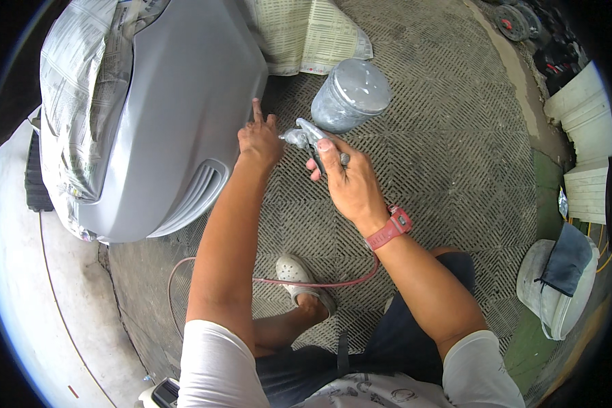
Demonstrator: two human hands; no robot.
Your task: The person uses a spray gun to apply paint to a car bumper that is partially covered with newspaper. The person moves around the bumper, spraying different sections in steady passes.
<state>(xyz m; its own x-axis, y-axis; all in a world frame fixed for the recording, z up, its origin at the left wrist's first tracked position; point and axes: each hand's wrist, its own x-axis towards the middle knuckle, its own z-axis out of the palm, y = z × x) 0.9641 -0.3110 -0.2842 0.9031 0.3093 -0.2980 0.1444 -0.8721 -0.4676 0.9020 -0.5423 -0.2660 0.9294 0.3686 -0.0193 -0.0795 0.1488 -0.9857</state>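
In my right hand (350, 178) is a paint spray gun (298, 138), its nozzle facing left toward my left hand. A grey, paint-smeared cup (347, 102) with a lid appears just above the gun's far side. My left hand (258, 141) has its fingers apart, one stretched forward at the edge of a grey car bumper (190, 88). Whether that fingertip touches the surface is hard to tell. A slatted vent (202, 189) sits low on the bumper. Newspaper sheets (81, 102) mask the part beside it.
A thin red hose (319, 283) runs behind my wrist and across the patterned floor mat (449, 170) by my feet. More newspaper (313, 34) hangs at the far side. On the right stands a white bucket (534, 285) with a dark cloth mask (568, 258) on it.
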